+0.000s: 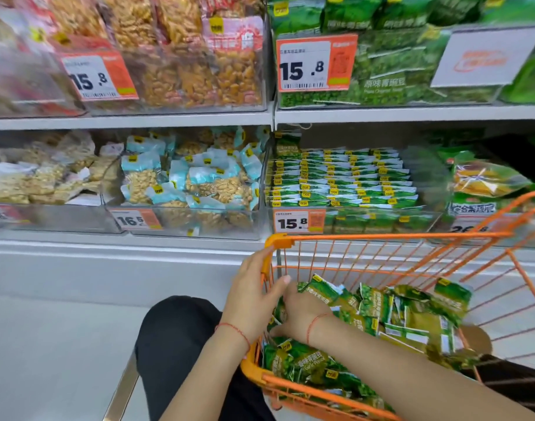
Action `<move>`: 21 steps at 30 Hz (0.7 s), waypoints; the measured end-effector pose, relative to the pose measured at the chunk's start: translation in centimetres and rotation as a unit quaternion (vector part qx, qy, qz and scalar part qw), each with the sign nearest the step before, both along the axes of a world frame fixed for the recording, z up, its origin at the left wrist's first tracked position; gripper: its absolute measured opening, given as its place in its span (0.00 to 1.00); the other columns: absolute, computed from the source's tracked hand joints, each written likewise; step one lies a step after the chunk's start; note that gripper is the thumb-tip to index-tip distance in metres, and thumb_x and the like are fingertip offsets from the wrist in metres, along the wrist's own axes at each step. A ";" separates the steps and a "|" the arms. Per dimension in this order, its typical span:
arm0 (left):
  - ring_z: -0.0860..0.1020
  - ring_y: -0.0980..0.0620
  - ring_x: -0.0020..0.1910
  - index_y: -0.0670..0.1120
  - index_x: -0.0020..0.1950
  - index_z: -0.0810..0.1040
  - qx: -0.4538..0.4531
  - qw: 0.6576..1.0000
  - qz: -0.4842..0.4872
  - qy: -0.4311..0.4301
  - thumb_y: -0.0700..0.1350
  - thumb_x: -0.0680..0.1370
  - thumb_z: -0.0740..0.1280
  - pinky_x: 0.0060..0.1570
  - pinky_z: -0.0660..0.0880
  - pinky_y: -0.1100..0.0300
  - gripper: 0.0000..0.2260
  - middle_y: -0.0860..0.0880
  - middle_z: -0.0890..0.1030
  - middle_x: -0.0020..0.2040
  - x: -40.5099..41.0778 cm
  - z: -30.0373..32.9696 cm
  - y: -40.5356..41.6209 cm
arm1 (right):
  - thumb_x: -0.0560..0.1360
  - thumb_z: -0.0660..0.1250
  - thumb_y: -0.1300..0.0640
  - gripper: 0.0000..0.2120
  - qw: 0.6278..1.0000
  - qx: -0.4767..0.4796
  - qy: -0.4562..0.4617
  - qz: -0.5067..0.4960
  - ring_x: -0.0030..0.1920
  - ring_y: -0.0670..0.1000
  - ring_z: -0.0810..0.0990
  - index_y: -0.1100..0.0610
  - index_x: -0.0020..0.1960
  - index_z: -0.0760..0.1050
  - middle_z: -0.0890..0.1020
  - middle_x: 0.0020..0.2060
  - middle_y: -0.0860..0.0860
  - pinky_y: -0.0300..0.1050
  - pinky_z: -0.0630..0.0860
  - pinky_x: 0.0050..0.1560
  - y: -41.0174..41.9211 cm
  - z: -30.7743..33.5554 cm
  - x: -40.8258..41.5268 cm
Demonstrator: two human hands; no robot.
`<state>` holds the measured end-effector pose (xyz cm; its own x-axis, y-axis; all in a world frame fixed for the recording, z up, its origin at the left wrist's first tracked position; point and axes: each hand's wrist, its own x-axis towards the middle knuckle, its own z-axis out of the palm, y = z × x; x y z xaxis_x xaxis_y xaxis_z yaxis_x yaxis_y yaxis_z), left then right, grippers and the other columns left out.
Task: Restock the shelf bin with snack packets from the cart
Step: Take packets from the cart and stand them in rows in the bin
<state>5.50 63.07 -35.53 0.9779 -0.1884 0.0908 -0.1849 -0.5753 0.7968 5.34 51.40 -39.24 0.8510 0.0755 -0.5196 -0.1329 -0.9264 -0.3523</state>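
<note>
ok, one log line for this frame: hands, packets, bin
left hand: on cart rim | right hand: gathering green snack packets in cart | shelf bin: partly stocked

the right hand (pixel 302 314) fingertips are buried among green packets (pixel 412 314); the cart (pixel 381 237) runs off the right edge.

Two grey shelves (pixel 199 120) cross the upper frame, clear bins (pixel 351 220) of snack packets (pixel 342 180) sitting on them. At lower right, an orange wire cart (pixel 381 238) holds green packets (pixel 412 311).
</note>
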 end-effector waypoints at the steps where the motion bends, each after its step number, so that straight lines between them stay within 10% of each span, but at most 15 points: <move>1: 0.68 0.60 0.63 0.55 0.72 0.65 -0.001 1.000 0.003 0.001 0.51 0.77 0.67 0.63 0.69 0.59 0.24 0.57 0.69 0.66 -0.1 0.0 0.0 | 0.71 0.71 0.46 0.43 1.000 -0.005 -0.006 0.000 0.53 0.55 0.79 0.58 0.75 0.50 0.79 0.54 0.55 0.48 0.78 0.47 0.1 -0.1 0.0; 9: 0.66 0.64 0.59 0.54 0.71 0.66 0.056 0.996 0.015 -0.071 0.52 0.79 0.64 0.56 0.61 0.72 0.21 0.60 0.68 0.62 -0.5 0.5 0.2 | 0.72 0.72 0.52 0.20 0.999 0.050 -0.009 -0.010 0.44 0.49 0.77 0.57 0.61 0.74 0.79 0.47 0.51 0.40 0.74 0.41 -5.0 4.3 0.6; 12: 0.68 0.61 0.63 0.52 0.68 0.70 0.065 0.985 0.005 -0.160 0.49 0.78 0.65 0.59 0.61 0.74 0.18 0.58 0.72 0.63 -0.9 1.6 -0.7 | 0.70 0.74 0.55 0.23 0.983 0.159 -0.046 -0.081 0.60 0.50 0.77 0.56 0.64 0.74 0.78 0.59 0.51 0.49 0.80 0.50 -8.4 6.0 -0.1; 21: 0.68 0.62 0.58 0.59 0.70 0.64 0.001 0.997 -0.047 0.054 0.54 0.71 0.73 0.55 0.67 0.64 0.30 0.60 0.70 0.59 -1.3 3.8 -6.1 | 0.71 0.72 0.62 0.20 0.837 0.461 -0.121 -0.269 0.43 0.41 0.79 0.49 0.57 0.68 0.73 0.45 0.40 0.39 0.79 0.37 -11.8 8.3 -2.9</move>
<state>4.24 56.96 -31.73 0.9597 -0.2808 -0.0149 -0.1515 -0.5610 0.8138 2.47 39.60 -30.90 0.9626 -0.0788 -0.2593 -0.2651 -0.0758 -0.9612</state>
